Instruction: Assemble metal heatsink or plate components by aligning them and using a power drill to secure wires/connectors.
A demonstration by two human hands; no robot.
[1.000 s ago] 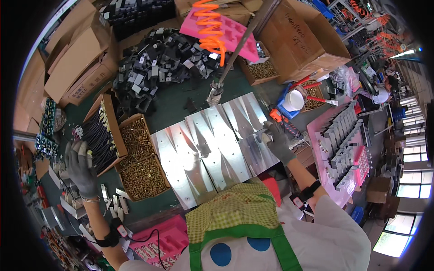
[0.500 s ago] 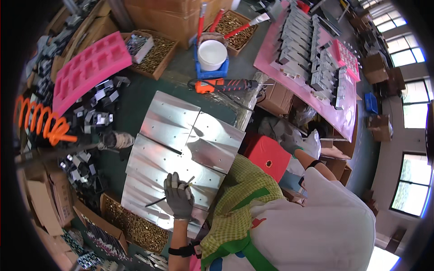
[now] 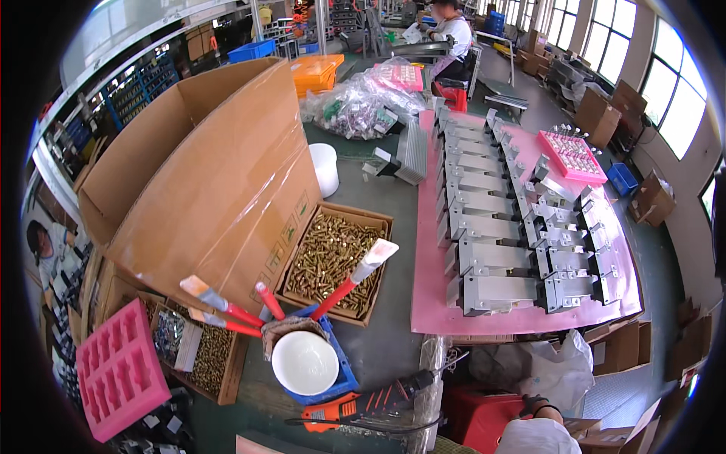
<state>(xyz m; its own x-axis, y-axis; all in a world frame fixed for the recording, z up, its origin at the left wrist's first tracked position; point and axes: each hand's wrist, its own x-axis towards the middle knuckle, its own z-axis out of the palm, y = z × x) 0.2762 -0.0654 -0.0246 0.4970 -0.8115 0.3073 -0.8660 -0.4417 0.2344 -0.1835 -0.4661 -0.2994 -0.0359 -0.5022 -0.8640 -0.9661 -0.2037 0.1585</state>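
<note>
At the lower right, my right hand (image 3: 532, 405) in a grey glove is beside a red plastic stool (image 3: 484, 416); its fingers are too small and partly hidden to read. A white sleeve (image 3: 538, 436) covers that arm. My left hand is outside the picture. Nearest in front lies an orange and black power screwdriver (image 3: 355, 407) with a cable. Behind it, a white bowl (image 3: 305, 363) sits in a blue tray (image 3: 344, 374), with several red-handled brushes (image 3: 333, 299) around it. A corner of a metal sheet (image 3: 253, 445) shows at the lower edge.
A box of brass-coloured screws (image 3: 333, 261) stands by a large cardboard carton (image 3: 219, 181). Rows of metal brackets (image 3: 491, 257) cover a pink sheet (image 3: 431, 318) at right. A pink foam tray (image 3: 121, 371) lies at left. Other people (image 3: 454, 34) are farther off.
The view has swung up and away from the metal sheets toward the far bench. My left hand, which lay on the sheets with a thin dark rod, has left the picture.
</note>
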